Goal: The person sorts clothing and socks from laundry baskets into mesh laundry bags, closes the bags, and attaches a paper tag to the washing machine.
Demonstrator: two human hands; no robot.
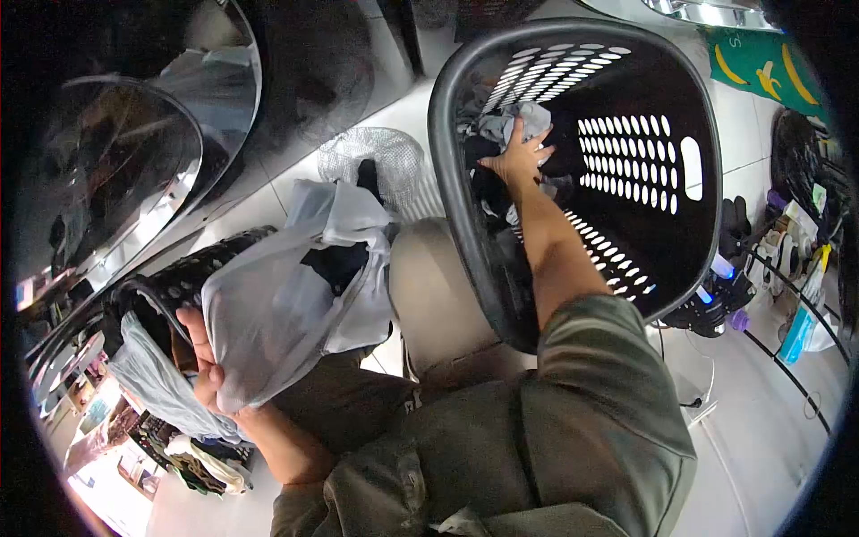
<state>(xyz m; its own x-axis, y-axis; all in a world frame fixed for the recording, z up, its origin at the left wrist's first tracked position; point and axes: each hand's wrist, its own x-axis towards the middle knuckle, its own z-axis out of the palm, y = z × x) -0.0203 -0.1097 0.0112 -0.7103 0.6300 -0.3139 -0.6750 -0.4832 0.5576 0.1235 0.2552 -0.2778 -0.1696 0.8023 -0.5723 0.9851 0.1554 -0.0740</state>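
Observation:
My right hand (521, 159) reaches down into a large black laundry basket (617, 94), fingers spread against a light grey piece of clothing (535, 117). Dark clothes (489, 190) lie beside it at the basket's bottom. At the left, my left hand (208, 369) has its fingers stretched out and its palm partly turned up. A thin, see-through white bag or cloth (277, 304) drapes against that hand and across my lap, with something dark showing through its opening. Just beyond my left hand, pale blue-grey clothing (154, 362) hangs over a second dark basket (179, 277).
Round glossy machine doors (134, 170) stand at the upper left. A white mesh laundry bag (371, 161) lies on the tiled floor ahead. To the right are shoes (783, 251), a cable with a power strip (702, 407), and a green banana-print cloth (765, 67).

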